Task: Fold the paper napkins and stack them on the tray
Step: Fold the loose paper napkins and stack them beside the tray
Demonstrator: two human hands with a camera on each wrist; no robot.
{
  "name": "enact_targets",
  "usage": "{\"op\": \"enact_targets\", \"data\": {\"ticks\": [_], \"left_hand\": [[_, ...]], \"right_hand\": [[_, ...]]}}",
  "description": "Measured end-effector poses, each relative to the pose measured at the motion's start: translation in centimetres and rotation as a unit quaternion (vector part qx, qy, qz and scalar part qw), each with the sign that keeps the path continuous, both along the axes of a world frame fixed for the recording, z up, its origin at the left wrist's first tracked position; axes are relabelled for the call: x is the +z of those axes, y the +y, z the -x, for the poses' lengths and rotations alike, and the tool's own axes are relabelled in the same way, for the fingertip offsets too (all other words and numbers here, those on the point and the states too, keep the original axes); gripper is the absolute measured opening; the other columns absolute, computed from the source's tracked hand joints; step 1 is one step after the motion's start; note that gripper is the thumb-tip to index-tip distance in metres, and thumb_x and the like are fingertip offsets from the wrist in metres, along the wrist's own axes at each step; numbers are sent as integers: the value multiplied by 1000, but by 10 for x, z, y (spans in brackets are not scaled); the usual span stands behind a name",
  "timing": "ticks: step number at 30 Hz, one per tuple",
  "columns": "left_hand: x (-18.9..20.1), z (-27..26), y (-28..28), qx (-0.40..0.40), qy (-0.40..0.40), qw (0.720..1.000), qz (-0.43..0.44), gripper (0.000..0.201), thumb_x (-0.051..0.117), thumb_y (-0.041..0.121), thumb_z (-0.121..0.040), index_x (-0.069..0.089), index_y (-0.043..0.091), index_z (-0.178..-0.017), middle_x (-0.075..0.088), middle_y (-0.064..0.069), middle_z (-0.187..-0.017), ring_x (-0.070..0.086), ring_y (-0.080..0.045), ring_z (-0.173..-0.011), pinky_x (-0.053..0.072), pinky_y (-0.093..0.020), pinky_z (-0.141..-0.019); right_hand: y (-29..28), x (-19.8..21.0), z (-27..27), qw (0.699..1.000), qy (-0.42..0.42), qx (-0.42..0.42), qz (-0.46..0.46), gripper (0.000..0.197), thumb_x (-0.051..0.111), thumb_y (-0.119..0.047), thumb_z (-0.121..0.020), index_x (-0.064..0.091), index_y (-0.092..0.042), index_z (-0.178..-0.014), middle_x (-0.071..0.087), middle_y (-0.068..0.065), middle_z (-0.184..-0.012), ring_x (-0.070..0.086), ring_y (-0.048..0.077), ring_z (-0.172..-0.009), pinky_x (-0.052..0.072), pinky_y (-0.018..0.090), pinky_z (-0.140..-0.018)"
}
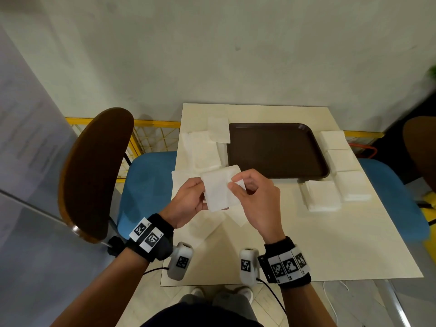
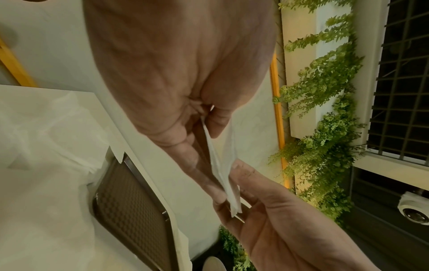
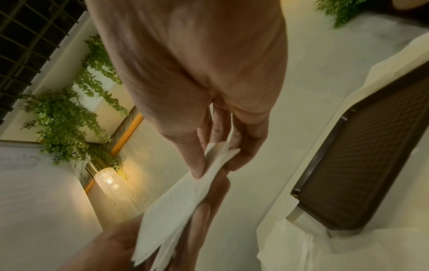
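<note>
A white paper napkin [image 1: 218, 188] hangs in the air above the table's near left part, held between both hands. My left hand [image 1: 188, 199] grips its left edge, thumb over the paper [image 2: 220, 165]. My right hand [image 1: 253, 197] pinches the right edge between thumb and forefinger [image 3: 213, 161]. The dark brown tray [image 1: 276, 149] lies beyond the hands with nothing on it. Unfolded napkins [image 1: 203, 147] lie spread to the tray's left.
Several stacks of folded white napkins [image 1: 335, 171] line the table to the right of the tray. A brown-backed chair [image 1: 94, 171] with a blue seat stands at the left, and another blue seat [image 1: 396, 192] at the right. Loose napkins [image 1: 212, 225] lie under the hands.
</note>
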State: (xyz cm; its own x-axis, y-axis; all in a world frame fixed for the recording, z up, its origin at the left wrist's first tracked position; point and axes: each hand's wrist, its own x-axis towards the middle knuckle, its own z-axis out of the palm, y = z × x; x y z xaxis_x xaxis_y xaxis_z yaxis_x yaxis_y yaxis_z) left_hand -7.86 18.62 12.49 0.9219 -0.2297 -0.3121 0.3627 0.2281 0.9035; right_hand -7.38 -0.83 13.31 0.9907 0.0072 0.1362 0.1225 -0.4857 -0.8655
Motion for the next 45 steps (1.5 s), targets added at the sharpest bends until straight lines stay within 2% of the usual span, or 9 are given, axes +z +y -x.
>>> {"op": "enact_targets", "data": {"ticks": [5,8,13,17,22,26,35,41,45], "left_hand": [[-5,-4,2,5,28,998,47,56,22,44,-117,53,14,-152,66,-11,-145,65,-36,-131,54,-63,-105],[-3,-4,0,16,42,997,62,75,18,69,-107,55,21,-152,67,-8,-144,64,-30,-134,50,-54,-110],[1,3,-11,80,-97,989,-82,32,60,41,-106,76,18,-123,80,-1,-113,76,-22,-107,61,-34,-85],[-4,4,-11,90,-154,974,-137,24,62,32,-108,76,20,-124,80,5,-113,76,-15,-107,60,-28,-89],[-11,4,-9,87,-164,968,-169,25,64,36,-107,76,19,-121,80,1,-110,76,-21,-102,62,-41,-89],[-10,6,-12,23,-195,968,-158,26,63,29,-108,73,18,-130,79,7,-118,74,-12,-110,59,-26,-91],[-26,-10,-33,13,-205,957,-203,13,73,31,-101,76,18,-104,75,2,-100,71,-19,-92,56,-37,-75],[-31,-24,-74,-55,-261,926,-269,12,71,28,-103,78,18,-105,76,8,-97,71,-18,-94,54,-24,-80],[-37,-41,-105,-97,-281,894,-336,14,68,34,-104,76,24,-107,74,14,-102,68,-8,-94,48,-11,-78]], "right_hand": [[3,0,0,1000,4,-6,-4,12,85,-30,-94,73,-32,-95,73,-18,-80,69,5,-74,48,12,-67],[5,1,-1,1000,4,-6,-5,12,85,-30,-94,73,-31,-95,73,-20,-79,70,3,-75,48,10,-67],[11,2,2,1000,-5,-17,-3,11,84,-34,-94,74,-32,-96,73,-17,-80,69,5,-78,49,12,-68],[14,2,6,999,-14,-31,3,14,84,-40,-94,75,-31,-99,70,-22,-83,66,-2,-89,44,4,-72],[14,3,6,998,12,-58,-37,41,88,-44,-89,59,-36,-117,66,-19,-109,72,0,-87,54,11,-72],[6,2,0,991,74,-49,-100,50,84,-48,-91,57,-34,-131,69,-23,-113,72,1,-98,59,17,-81],[-47,-18,-2,995,66,74,-32,11,79,-30,-99,74,-25,-107,77,-13,-96,75,11,-90,63,39,-74],[-96,-27,-13,980,22,159,116,29,63,-47,-108,66,-22,-93,64,-7,-74,59,15,-70,39,21,-59],[-133,-32,-27,963,21,195,185,23,52,-34,-113,61,-23,-95,62,-8,-82,57,7,-72,36,18,-64]]}}
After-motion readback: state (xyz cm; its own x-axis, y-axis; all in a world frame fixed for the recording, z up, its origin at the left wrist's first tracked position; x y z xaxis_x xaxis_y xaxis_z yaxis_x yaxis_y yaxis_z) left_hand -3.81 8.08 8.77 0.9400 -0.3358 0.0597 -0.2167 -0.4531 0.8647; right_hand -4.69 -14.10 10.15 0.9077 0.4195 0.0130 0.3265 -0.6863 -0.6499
